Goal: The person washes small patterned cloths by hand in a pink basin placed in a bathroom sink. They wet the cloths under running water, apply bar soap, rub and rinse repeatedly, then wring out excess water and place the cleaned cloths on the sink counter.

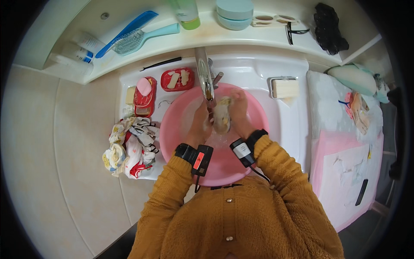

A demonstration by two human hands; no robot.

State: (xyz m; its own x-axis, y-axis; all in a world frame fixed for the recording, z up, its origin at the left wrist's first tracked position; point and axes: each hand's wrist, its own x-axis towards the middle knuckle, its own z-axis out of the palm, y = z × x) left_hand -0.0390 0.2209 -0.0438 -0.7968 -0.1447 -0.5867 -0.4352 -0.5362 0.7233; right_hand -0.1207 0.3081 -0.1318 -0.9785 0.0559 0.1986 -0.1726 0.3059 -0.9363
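Note:
A small wet cloth, greyish with yellow patches and possibly a sock, hangs over the pink plastic basin beneath the chrome faucet. My right hand grips it from the right, its fingers blurred by movement. On the left side of the cloth is my left hand, partly hidden by the spout. Its fingertips come up to the cloth's edge, but whether they grip it is unclear. Cloudy, sudsy water shows inside the basin.
Crumpled patterned clothes lie on the sink's left edge, below red soap dishes. At right is a soap bar on a wire holder. Above runs a shelf with a hairbrush, blue comb and jar.

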